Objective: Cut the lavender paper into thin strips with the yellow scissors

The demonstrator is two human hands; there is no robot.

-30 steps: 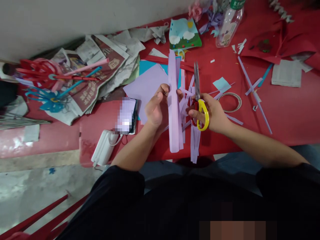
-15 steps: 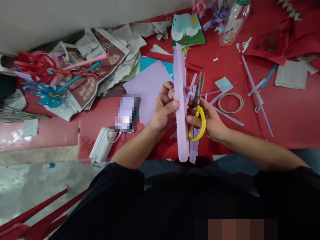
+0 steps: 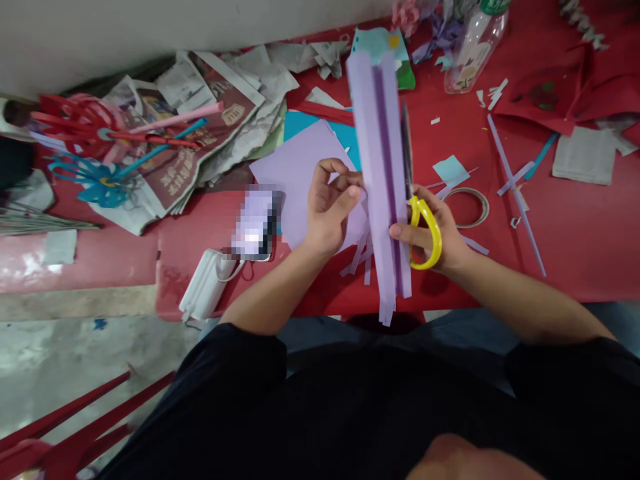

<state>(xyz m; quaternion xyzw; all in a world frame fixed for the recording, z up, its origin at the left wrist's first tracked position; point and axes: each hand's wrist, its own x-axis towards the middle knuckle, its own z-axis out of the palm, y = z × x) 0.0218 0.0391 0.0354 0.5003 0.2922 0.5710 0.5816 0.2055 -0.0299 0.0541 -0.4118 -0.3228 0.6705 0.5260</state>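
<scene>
1. Layered newspaper [image 3: 185, 160] spreads over the left of the red tabletop [image 3: 580, 240], against the pale wall [image 3: 150, 27].
2. A red looped flower [image 3: 75, 127] and a blue one [image 3: 103, 190] lie on it, their stems pointing right.
3. Nearer the front edge, a phone [image 3: 273, 217] with a pixelated screen lies beside a white corded device [image 3: 207, 283].
4. At the back stand a clear bottle [image 3: 473, 60] with a green cap and, left of it, a pink flower [image 3: 406, 19].
5. A cloud-patterned item [image 3: 373, 40] is partly hidden.
6. To the right lie a roll of tape [image 3: 486, 208], a light-blue square [image 3: 450, 170], crumpled red material [image 3: 543, 93] and a newsprint square [image 3: 585, 155].
7. Red furniture bars [image 3: 75, 410] cross above the grey floor [image 3: 125, 347], lower left.
</scene>
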